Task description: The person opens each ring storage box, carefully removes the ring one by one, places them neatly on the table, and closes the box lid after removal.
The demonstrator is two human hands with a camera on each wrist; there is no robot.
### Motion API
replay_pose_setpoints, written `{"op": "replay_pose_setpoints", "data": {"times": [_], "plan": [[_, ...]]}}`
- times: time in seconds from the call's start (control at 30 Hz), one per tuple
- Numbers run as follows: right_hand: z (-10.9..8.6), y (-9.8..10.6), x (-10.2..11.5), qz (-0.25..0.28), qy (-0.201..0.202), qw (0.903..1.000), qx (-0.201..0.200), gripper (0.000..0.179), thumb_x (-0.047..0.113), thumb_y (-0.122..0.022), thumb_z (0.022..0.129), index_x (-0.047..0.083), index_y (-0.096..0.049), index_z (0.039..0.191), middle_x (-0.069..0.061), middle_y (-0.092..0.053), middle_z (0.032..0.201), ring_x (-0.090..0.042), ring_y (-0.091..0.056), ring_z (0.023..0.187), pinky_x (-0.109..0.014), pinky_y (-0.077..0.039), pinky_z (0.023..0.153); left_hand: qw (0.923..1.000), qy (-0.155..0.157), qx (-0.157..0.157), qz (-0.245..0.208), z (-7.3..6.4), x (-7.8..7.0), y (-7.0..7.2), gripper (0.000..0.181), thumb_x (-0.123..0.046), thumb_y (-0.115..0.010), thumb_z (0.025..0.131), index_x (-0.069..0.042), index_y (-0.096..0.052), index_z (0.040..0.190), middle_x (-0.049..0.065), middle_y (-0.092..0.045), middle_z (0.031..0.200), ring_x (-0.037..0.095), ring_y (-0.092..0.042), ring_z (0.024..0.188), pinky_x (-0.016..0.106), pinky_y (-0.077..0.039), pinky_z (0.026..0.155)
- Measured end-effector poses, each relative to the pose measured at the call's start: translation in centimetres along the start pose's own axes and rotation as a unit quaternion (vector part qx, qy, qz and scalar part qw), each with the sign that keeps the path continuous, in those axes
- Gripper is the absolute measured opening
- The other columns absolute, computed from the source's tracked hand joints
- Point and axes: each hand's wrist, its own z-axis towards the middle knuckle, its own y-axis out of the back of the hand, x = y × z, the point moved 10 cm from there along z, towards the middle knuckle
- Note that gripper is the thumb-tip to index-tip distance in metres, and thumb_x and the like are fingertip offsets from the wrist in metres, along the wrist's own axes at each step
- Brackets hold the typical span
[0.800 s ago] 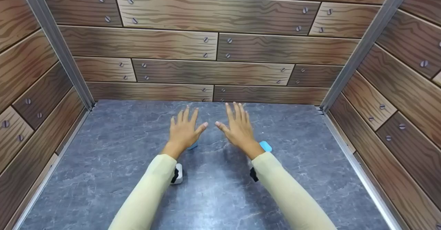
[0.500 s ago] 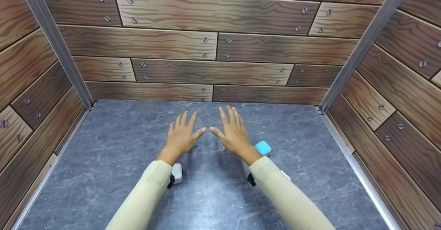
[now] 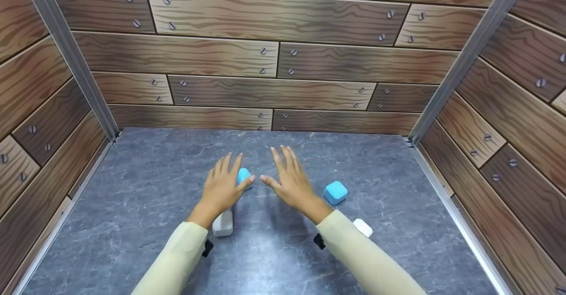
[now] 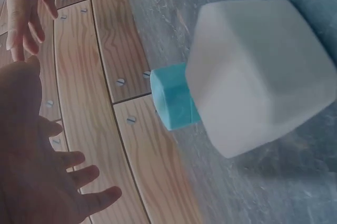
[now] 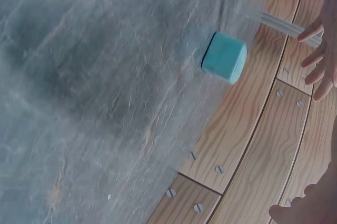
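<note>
The left blue block (image 3: 242, 175) lies on the marbled tabletop (image 3: 110, 224), below and inward of the nearer left hand (image 3: 219, 192), its long axis too covered to judge, with the right hand (image 3: 292, 184) farther off, both hands' fingers loosely extended, slightly apart, gripping nothing.

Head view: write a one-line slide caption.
Left hand and right hand, both empty, above a marbled grey surface bearing two blue blocks and two white blocks.

The head view looks forward and down from above the surface (image 3: 132, 224). Both wrist views, nearer it and tipped sideways, also face the wall (image 3: 283, 60) behind it.
</note>
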Motion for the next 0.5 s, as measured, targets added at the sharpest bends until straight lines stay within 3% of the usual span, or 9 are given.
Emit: {"op": "replay_pose_setpoints", "data": {"times": [0.17,0.5], "plan": [[-0.7,-0.6,0.5,0.023,-0.005,0.9997,0.011,0.090,0.072,-0.039,0.095,0.020,-0.009,0.164,-0.015,-0.009,0.169,-0.037,-0.008,0.156,-0.062,-0.024,0.120,0.9999,-0.002,-0.009,-0.006,-1.1,0.3,0.3,0.082,-0.061,-0.049,0.098,-0.015,-0.024,0.161,0.022,-0.023,0.164,0.045,-0.024,0.150,0.065,-0.024,0.119],[-2.3,-3.0,1.8,0.046,-0.001,0.9980,0.044,0.093,0.075,-0.039,0.093,0.023,-0.009,0.164,-0.014,-0.008,0.169,-0.036,-0.008,0.156,-0.063,-0.025,0.119,0.9989,0.020,0.001,-0.042,-3.5,2.1,-0.4,0.082,-0.061,-0.048,0.099,-0.012,-0.024,0.161,0.021,-0.024,0.164,0.045,-0.025,0.149,0.064,-0.024,0.120]]}}
